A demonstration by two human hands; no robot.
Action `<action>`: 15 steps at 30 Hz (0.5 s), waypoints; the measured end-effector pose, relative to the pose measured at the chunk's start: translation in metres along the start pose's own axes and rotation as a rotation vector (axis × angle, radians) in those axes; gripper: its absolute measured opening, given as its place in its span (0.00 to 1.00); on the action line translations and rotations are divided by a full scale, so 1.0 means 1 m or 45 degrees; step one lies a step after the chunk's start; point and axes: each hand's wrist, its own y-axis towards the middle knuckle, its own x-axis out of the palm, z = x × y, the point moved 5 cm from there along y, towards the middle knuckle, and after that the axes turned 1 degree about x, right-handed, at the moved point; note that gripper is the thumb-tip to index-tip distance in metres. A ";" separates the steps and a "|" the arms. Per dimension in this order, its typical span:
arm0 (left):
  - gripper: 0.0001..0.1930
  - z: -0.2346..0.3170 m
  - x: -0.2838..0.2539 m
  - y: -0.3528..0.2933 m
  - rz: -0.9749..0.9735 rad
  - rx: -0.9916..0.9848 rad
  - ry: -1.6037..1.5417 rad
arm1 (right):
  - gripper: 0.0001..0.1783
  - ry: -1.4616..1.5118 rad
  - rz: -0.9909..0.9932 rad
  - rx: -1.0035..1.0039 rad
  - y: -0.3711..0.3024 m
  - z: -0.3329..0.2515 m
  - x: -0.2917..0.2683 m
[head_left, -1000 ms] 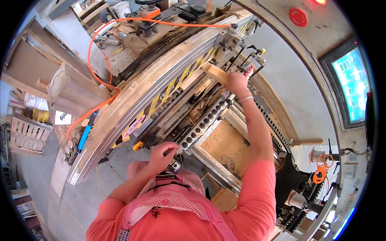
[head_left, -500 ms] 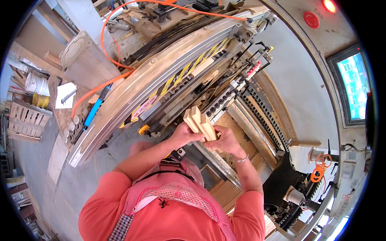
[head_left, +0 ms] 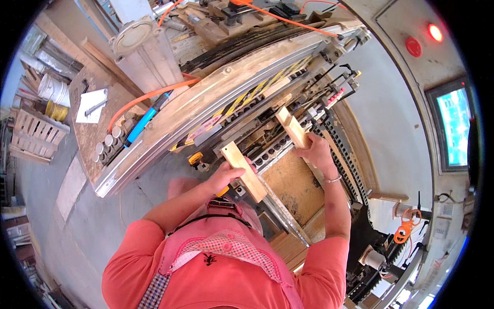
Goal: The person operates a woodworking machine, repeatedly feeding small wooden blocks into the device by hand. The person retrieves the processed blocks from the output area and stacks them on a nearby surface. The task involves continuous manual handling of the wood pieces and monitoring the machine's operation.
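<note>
My left hand (head_left: 225, 176) is closed around a short pale wooden block (head_left: 246, 175), gripped near its middle and slanting down to the right, with a small dark hole near its upper end. Farther right and higher up, my right hand (head_left: 317, 154) grips the lower end of some pale wooden blocks (head_left: 292, 130). At least two pieces lie side by side there, their upper ends uneven. Both hands are above the bed of a woodworking machine, apart from each other. Fingers hide part of each load.
Below the hands lies a sawdust-covered board (head_left: 293, 185) beside a row of black round fittings (head_left: 272, 150). A curved wooden rail (head_left: 206, 100) crosses at the left, with a blue-handled tool (head_left: 139, 129) on it. A lit screen (head_left: 453, 129) and red button (head_left: 413, 46) stand right.
The bundle of wooden blocks held between both hands has been split. My right hand has moved up and right with some, my left slightly left with a block. The view has shifted too.
</note>
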 end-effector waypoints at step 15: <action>0.21 0.011 0.013 0.017 0.109 0.077 0.276 | 0.25 0.314 -0.244 -0.122 -0.046 -0.065 0.077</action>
